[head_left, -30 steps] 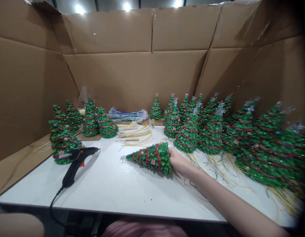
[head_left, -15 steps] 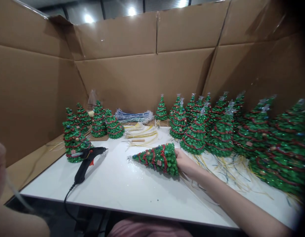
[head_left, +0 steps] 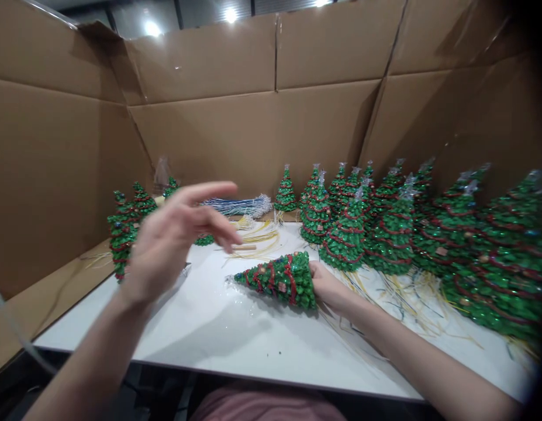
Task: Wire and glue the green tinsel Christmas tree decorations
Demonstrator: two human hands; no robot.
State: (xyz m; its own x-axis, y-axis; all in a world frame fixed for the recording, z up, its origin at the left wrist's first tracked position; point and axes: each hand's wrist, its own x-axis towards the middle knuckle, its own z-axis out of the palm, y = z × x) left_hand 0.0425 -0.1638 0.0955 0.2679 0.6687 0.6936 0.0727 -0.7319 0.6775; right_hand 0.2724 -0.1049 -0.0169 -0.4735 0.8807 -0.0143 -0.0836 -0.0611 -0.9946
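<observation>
My right hand (head_left: 328,287) grips the base of a small green Christmas tree (head_left: 280,279) that lies tilted on its side, tip pointing left, just over the white table (head_left: 235,333). The tree has red garland and small ornaments. My left hand (head_left: 176,237) hovers in the air above the table's left part, fingers stretched out and apart, holding nothing. It hides the black glue gun that lay on the table beneath it.
Several finished trees with silver tops (head_left: 385,228) crowd the right and back of the table. A smaller group of trees (head_left: 124,225) stands at the left. Bundles of blue-white wires (head_left: 238,206) and yellow wires (head_left: 257,237) lie at the back. Cardboard walls (head_left: 253,117) enclose the table.
My left hand has risen from the lower left edge into the middle of the view, fingers spread, now covering the glue gun. The right hand and its tree have barely moved.
</observation>
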